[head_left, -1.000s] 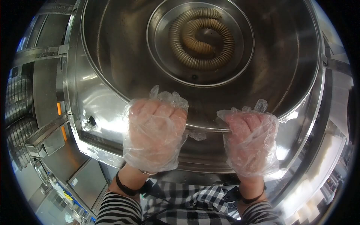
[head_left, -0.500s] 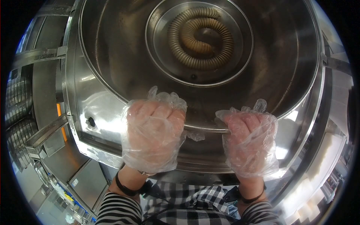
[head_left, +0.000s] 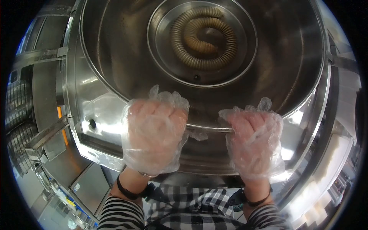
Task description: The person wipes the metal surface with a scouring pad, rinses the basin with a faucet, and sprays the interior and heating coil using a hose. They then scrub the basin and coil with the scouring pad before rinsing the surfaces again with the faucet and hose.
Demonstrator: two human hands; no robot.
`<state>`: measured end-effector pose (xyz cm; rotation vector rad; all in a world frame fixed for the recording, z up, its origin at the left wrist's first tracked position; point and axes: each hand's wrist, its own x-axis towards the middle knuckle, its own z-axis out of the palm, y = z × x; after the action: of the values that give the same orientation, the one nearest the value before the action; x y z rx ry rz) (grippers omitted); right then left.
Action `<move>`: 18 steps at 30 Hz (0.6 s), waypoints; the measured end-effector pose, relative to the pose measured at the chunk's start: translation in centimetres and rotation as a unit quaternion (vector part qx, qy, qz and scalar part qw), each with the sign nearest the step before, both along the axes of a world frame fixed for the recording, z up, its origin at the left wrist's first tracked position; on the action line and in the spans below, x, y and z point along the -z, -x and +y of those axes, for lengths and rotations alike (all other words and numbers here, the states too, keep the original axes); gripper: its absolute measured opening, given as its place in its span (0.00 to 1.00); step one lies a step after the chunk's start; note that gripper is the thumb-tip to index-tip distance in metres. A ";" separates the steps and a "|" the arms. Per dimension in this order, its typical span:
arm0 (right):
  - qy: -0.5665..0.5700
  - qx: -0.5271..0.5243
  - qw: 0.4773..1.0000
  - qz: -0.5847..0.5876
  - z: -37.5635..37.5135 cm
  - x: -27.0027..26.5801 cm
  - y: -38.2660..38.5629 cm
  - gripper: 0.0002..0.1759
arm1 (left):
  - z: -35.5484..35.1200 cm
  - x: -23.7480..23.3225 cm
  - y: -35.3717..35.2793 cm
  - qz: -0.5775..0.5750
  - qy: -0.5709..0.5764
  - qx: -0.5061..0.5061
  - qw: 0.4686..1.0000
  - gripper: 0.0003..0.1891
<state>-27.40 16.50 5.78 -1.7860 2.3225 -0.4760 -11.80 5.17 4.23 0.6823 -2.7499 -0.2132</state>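
Observation:
A big round metal basin (head_left: 126, 82) fills the upper middle of the view. My left hand (head_left: 155, 132), in a clear plastic glove, is closed over its near rim, left of centre. To the right, my right hand (head_left: 253, 140), gloved the same way, has its fingers wrapped round the same rim. Inside the basin lies a smaller round metal pan (head_left: 161, 57) holding a coiled, ribbed tan hose (head_left: 184, 57). Both sets of fingertips are hidden behind the rim.
The metal housing (head_left: 101, 109) round the basin has a small dark hole at its left. A metal rail (head_left: 48, 134) juts out at the left, near stacked metal racks (head_left: 18, 99). White slabs (head_left: 326, 172) lie on the right.
The basin, pan and hose appear slightly higher and further left in view. My left hand has shifted slightly up and left, my right hand slightly up; both stay on the rim.

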 end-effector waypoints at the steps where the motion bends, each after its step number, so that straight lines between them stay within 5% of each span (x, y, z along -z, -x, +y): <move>1: 0.001 0.001 1.000 0.001 0.0 0.0 0.0 0.17 | 0.0 0.2 -0.1 -0.003 0.010 0.002 1.000 0.13; 16: 0.176 0.015 0.984 0.017 1.4 3.1 0.7 0.13 | 0.6 -0.2 1.5 -0.025 0.060 -0.014 0.998 0.12; 18: 0.028 0.000 0.999 0.037 1.5 1.6 0.7 0.16 | 1.0 -0.8 1.5 -0.104 0.044 -0.030 0.993 0.13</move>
<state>-28.12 18.01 4.14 -1.8603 2.3798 -0.4886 -13.31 6.21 5.04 0.8031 -2.9099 -0.0077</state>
